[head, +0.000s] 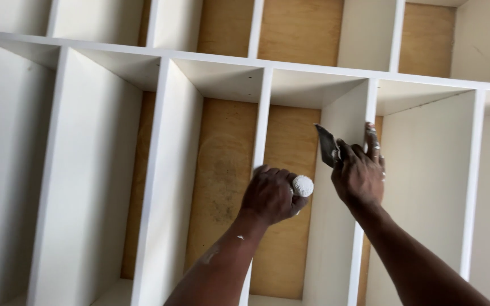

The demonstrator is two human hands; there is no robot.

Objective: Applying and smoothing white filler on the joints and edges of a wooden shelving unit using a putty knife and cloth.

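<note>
Right hand (pixel 359 178) grips putty knife (pixel 328 144), blade up-left against white divider (pixel 341 187); left hand (pixel 270 195), just left, clenches filler ball (pixel 303 185).

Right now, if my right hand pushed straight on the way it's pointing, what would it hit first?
Probably the white divider panel: the right hand holds a putty knife angled up at it, seemingly almost touching, though depth is unclear.

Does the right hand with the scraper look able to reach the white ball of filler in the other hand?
Probably yes. The right hand, holding the putty knife, sits close beside the left hand, and the white ball of filler pokes out on the side facing it. Only open space lies between them.
</note>
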